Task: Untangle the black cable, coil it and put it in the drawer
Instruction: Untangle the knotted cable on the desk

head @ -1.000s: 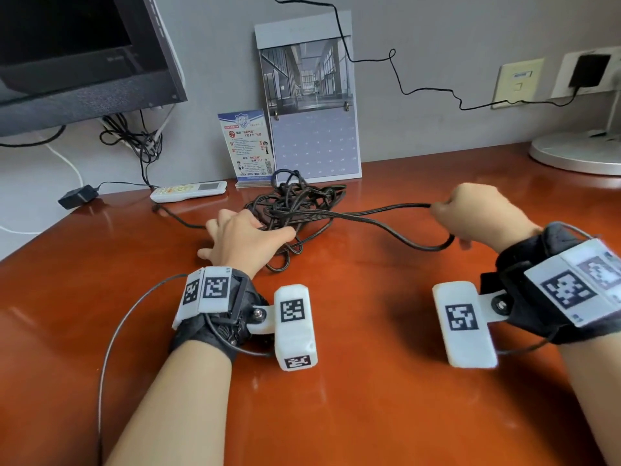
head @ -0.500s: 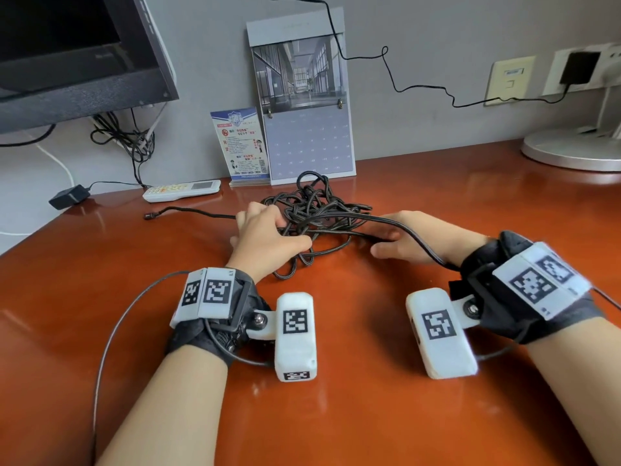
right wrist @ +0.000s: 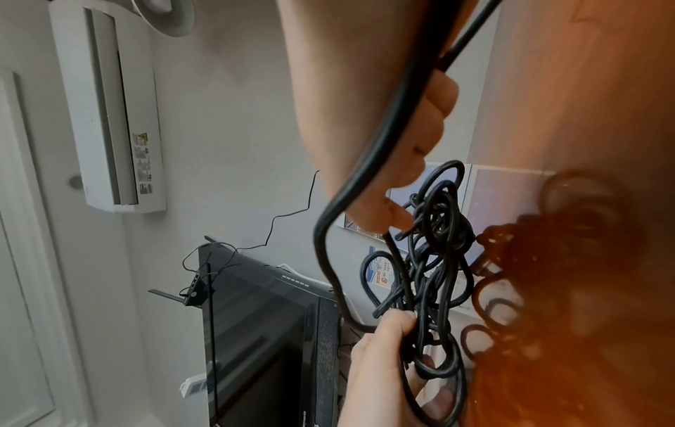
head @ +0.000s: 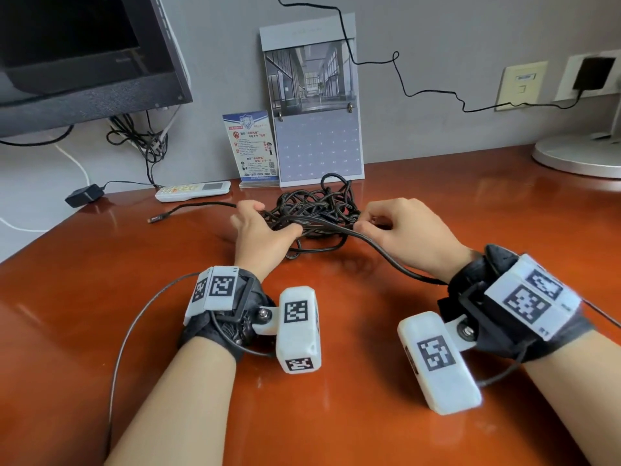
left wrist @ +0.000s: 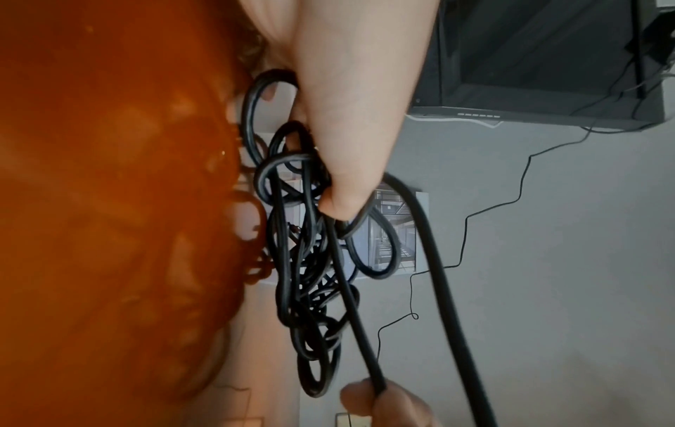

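Note:
The black cable lies in a tangled heap on the wooden desk, in front of the calendar. My left hand grips the loops at the heap's left side, thumb over several strands. At the heap's right edge my right hand pinches one strand between thumb and fingers. A freed length of the cable runs from the heap across my right wrist. One plug end lies on the desk to the left. No drawer is in view.
A white remote, a small info card and a calendar stand behind the heap. A monitor hangs at the upper left, a black adapter lies below it, and a lamp base sits at the far right.
My right hand, which held a pulled-out strand far to the right, has come back left to the heap and now pinches a strand there. My left hand stays on the tangle.

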A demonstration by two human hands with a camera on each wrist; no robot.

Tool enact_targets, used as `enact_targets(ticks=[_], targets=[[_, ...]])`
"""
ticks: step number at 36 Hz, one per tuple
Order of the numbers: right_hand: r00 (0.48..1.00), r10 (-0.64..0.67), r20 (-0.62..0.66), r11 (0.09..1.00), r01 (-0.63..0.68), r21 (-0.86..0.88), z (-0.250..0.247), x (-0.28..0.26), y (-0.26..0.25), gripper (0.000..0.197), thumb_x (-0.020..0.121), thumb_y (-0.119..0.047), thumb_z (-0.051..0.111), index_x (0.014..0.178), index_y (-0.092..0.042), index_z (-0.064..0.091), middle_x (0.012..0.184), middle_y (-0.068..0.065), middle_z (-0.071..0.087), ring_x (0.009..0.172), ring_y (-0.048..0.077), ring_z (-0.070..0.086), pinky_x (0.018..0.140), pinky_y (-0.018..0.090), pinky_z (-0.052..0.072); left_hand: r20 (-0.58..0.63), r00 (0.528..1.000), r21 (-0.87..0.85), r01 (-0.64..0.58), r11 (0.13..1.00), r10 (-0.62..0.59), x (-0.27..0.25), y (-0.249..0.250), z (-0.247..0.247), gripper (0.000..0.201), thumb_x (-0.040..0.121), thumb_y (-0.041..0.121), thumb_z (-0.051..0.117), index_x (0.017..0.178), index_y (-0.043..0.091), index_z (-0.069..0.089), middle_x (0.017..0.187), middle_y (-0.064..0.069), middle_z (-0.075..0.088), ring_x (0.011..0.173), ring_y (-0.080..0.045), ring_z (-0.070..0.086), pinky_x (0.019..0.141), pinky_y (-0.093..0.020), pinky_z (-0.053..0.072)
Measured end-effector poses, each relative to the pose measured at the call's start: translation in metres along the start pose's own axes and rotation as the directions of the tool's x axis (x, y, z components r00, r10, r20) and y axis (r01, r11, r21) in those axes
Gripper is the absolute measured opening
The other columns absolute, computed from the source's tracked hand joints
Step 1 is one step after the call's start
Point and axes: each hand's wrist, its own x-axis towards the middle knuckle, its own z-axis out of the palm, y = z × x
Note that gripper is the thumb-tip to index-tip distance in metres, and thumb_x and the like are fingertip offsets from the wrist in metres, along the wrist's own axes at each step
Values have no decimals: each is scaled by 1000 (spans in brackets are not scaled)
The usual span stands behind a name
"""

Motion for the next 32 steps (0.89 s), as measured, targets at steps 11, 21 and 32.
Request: enact_targets(ticks=[11, 21, 32], targets=[[925, 98, -366, 994, -112, -15, -20, 7, 17, 23, 92, -19, 50, 85, -10, 70, 75, 15, 64, 77, 38, 56, 69, 37, 42, -219, 966, -60, 126, 990, -136, 13, -14, -11, 66, 74, 19, 76, 124, 13, 34, 124, -9, 27, 68, -8, 39, 75, -24, 36], [724, 564, -398, 812, -574, 107, -42, 10, 60, 29, 87, -22, 40, 83, -8, 65, 86, 29, 64, 82, 41, 64, 84, 42, 53, -328, 903, -148, 241, 959, -277, 21, -27, -26, 59, 77, 16, 74, 123, 7, 39, 131, -15, 28, 70, -18, 44, 72, -20, 38], [586, 771, -249, 627, -768, 130, -63, -1, 88, 32, 79, -16, 43, 92, 4, 64, 93, 23, 66, 80, 37, 64, 81, 43, 54, -335, 902, -167, 227, 959, -272, 19, -25, -28, 69, 73, 9, 76, 127, 12, 32, 131, -14, 28, 69, -16, 37, 68, -22, 38]])
